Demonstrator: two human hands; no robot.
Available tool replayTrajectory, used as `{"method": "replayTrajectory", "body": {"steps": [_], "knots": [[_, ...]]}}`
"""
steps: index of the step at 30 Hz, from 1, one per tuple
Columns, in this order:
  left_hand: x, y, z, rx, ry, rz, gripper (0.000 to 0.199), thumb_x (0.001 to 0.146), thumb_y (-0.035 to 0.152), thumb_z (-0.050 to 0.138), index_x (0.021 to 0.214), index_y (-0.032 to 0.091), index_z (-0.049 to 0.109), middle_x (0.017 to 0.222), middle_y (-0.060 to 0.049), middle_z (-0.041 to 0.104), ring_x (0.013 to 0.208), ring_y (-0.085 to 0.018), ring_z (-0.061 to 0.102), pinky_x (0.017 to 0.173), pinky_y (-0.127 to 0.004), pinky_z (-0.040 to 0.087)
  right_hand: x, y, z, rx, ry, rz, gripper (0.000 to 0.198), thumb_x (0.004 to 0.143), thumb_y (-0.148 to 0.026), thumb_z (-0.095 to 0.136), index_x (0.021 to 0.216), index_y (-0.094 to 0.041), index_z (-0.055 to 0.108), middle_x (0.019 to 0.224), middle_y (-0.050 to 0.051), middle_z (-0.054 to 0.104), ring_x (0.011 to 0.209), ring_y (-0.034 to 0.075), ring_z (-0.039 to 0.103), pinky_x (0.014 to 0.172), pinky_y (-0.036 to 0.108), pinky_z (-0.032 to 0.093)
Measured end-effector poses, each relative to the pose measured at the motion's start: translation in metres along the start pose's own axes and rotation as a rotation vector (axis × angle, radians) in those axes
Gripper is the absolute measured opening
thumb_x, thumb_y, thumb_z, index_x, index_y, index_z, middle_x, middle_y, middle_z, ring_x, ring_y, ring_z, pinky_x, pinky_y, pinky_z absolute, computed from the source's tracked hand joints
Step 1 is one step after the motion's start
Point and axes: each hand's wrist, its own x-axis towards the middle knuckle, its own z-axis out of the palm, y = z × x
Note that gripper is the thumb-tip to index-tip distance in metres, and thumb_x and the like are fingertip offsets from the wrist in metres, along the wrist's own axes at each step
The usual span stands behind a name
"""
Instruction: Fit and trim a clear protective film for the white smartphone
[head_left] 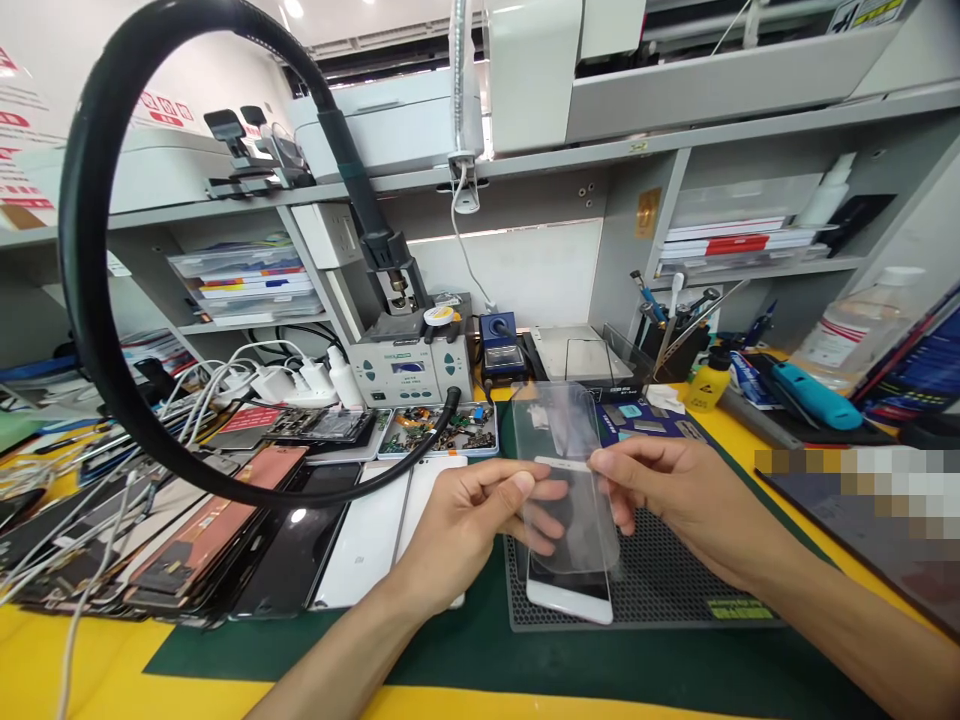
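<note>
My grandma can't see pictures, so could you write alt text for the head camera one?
A person's left hand and right hand pinch a thin clear sheet over a white-edged phone on a dark mat. A thick black hose loops at the picture's left, near a grey machine.

The clear film [577, 540] looks like smooth, glossy plastic, and the phone [570, 602] at its six o'clock has a shiny dark front and smooth white ends. From the phone, the honeycombed mat [675, 570] at three o'clock is matt and rough-textured, the black panel [300, 545] at nine glossy, the bottle [855, 335] at two see-through plastic.
</note>
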Motion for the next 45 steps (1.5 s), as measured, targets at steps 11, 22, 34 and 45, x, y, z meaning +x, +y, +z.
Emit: {"method": "replayTrajectory", "body": {"steps": [11, 22, 34, 45], "knots": [[-0.0025, 0.0035, 0.0039, 0.036, 0.078, 0.026, 0.025, 0.091, 0.035, 0.070, 0.101, 0.013, 0.077, 0.094, -0.009, 0.080, 0.066, -0.017, 0.072, 0.061, -0.029, 0.062, -0.0034, -0.0067, -0.0045, 0.069, -0.125, 0.032, 0.023, 0.087, -0.040, 0.080, 0.099, -0.021, 0.079, 0.067, 0.002, 0.069, 0.059, 0.015, 0.063, 0.056, 0.026, 0.054], [-0.0028, 0.0055, 0.0023, 0.065, 0.068, 0.010, 0.027, 0.091, 0.036, 0.070, 0.105, 0.014, 0.077, 0.098, -0.010, 0.081, 0.067, -0.019, 0.074, 0.063, -0.030, 0.062, -0.0017, -0.0061, -0.0035, 0.013, -0.090, 0.012, 0.023, 0.089, -0.043, 0.076, 0.098, -0.022, 0.077, 0.076, 0.002, 0.067, 0.060, 0.013, 0.061, 0.056, 0.026, 0.054], [-0.0053, 0.0061, 0.0046, 0.073, 0.069, 0.012, 0.030, 0.090, 0.040, 0.071, 0.104, 0.014, 0.078, 0.099, -0.012, 0.080, 0.066, -0.019, 0.073, 0.063, -0.032, 0.062, -0.0043, -0.0092, 0.0000, 0.026, -0.075, 0.023, 0.027, 0.086, -0.046, 0.078, 0.091, -0.020, 0.078, 0.071, 0.002, 0.065, 0.058, 0.014, 0.060, 0.054, 0.028, 0.053], [-0.0048, 0.0076, 0.0034, 0.109, 0.060, -0.001, 0.031, 0.090, 0.043, 0.070, 0.104, 0.017, 0.079, 0.100, -0.012, 0.080, 0.068, -0.020, 0.074, 0.064, -0.032, 0.062, -0.0029, -0.0071, -0.0010, 0.016, -0.077, 0.031, 0.028, 0.086, -0.048, 0.077, 0.092, -0.020, 0.078, 0.072, 0.002, 0.065, 0.059, 0.014, 0.060, 0.055, 0.027, 0.052]]}}
